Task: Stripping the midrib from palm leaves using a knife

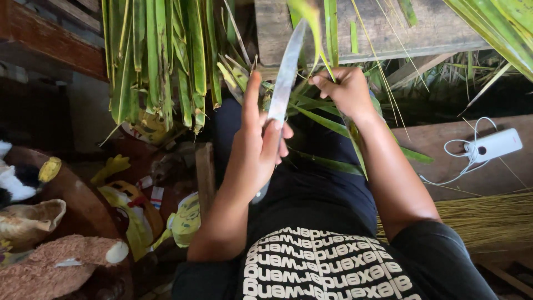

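Nearest, the left hand (261, 141) is wrapped around a long grey metal knife blade (284, 78); its fingers (272, 139) are curled tight across the flat, thumb raised, and the blade points up and away. Just beyond, the right hand (347, 89) is closed, its fingertips (322, 82) pinched on a narrow green palm leaf strip (327, 119) that crosses the dark lap beside the blade. Farther off, hanging green palm fronds (161, 61) and a weathered wooden plank (377, 28).
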